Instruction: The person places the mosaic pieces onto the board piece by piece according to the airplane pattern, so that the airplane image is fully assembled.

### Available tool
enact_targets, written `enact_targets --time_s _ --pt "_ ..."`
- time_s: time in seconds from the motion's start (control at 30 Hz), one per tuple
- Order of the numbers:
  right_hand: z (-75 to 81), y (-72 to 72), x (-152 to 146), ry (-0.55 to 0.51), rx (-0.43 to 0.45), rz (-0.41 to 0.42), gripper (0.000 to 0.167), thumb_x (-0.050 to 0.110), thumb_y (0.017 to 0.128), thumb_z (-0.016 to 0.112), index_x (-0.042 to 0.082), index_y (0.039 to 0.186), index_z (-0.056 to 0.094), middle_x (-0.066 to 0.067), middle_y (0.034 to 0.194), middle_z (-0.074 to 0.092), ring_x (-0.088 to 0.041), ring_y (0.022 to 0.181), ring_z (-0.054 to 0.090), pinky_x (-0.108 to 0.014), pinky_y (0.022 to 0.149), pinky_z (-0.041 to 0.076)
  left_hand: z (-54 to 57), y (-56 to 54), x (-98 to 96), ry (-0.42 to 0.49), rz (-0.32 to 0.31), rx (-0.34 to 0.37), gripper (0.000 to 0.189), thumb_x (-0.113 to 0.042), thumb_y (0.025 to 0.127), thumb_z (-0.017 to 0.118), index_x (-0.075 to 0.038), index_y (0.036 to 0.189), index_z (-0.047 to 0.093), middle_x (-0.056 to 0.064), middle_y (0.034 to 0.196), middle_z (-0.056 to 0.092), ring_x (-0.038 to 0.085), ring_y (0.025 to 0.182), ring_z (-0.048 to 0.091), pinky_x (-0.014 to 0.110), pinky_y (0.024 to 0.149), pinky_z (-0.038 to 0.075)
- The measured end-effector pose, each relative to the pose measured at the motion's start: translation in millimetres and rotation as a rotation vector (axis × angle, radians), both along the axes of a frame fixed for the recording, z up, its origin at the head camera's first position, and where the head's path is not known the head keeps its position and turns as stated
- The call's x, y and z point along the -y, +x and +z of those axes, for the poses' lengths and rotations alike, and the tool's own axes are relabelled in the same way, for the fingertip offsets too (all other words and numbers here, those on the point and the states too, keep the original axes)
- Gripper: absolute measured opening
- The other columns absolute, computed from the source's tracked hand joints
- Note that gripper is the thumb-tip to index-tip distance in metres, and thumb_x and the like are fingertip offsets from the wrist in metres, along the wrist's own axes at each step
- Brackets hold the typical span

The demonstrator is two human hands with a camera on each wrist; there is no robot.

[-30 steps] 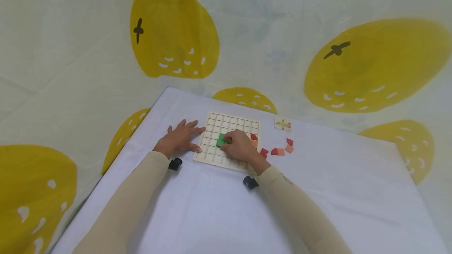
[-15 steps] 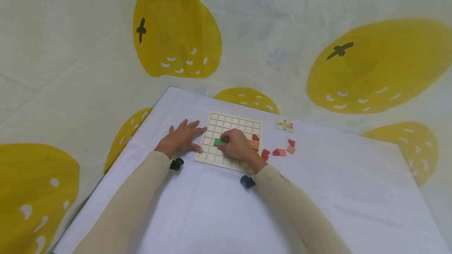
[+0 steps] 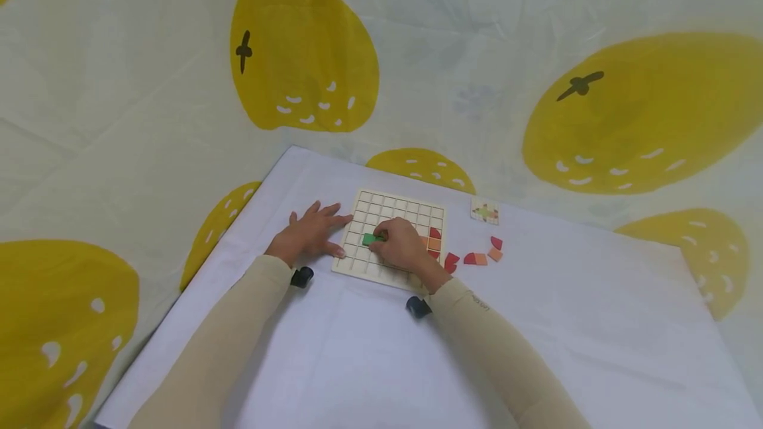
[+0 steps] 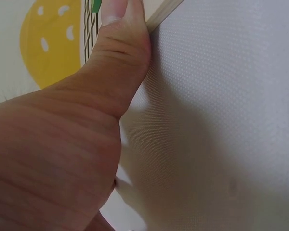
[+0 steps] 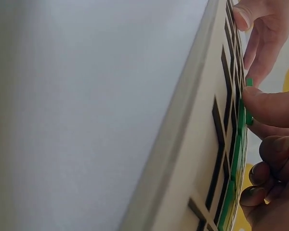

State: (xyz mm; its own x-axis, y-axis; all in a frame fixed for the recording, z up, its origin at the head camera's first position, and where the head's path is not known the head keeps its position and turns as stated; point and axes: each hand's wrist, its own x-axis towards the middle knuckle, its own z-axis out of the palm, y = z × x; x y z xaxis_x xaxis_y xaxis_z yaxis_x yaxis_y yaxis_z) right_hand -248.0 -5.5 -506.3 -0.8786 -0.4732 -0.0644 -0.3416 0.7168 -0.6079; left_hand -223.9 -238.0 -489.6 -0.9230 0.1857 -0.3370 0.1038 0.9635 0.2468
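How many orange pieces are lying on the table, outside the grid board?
2. One orange piece lies beside a red piece; the second orange piece lies farther right, near another red piece. The right hand may hide more.

High head view, close wrist views

The right hand hides several squares of the gridded board.

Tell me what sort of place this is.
Probably an indoor puzzle or play spot: a white-topped table, a gridded board with coloured tiles, and a backdrop printed with yellow shapes.
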Motion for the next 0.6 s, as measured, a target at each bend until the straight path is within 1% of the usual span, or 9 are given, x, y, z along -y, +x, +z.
enact_targets --time_s 0.27,0.43,0.6 --pt "-0.3 -0.1 3.0 -0.004 0.024 -0.005 0.025 0.027 0.093 0.08 0.012 0.113 0.079 0.0 0.094 0.071 -0.02 0.089 0.06 -0.033 0.082 0.053 -0.8 -1.1 -0.4 -0.004 -0.003 0.006 0.092 -0.06 0.084 0.077 -0.041 0.163 0.032 0.002 0.178 0.015 0.044 0.164 0.005 0.084 0.119 0.013" --pt "-0.4 -0.1 3.7 -0.003 0.026 -0.004 0.026 0.027 0.094 0.079 0.011 0.114 0.079 0.0 0.098 0.071 -0.02 0.092 0.059 -0.033 0.082 0.052 -4.3 -2.9 -0.1 -0.002 0.004 0.011 0.093 -0.06 0.084 0.077 -0.042 0.163 0.032 0.001 0.178 0.014 0.043 0.164 0.004 0.084 0.119 0.012" --pt "-0.1 -1.2 6.1 0.004 0.033 -0.009 0.028 0.027 0.094 0.079 0.011 0.117 0.078 0.0 0.101 0.072 -0.02 0.093 0.059 -0.033 0.084 0.053 -4.6 -3.6 0.2 0.0 0.014 0.018 0.093 -0.06 0.084 0.077 -0.043 0.163 0.031 -0.001 0.178 0.012 0.042 0.164 0.002 0.083 0.119 0.011"
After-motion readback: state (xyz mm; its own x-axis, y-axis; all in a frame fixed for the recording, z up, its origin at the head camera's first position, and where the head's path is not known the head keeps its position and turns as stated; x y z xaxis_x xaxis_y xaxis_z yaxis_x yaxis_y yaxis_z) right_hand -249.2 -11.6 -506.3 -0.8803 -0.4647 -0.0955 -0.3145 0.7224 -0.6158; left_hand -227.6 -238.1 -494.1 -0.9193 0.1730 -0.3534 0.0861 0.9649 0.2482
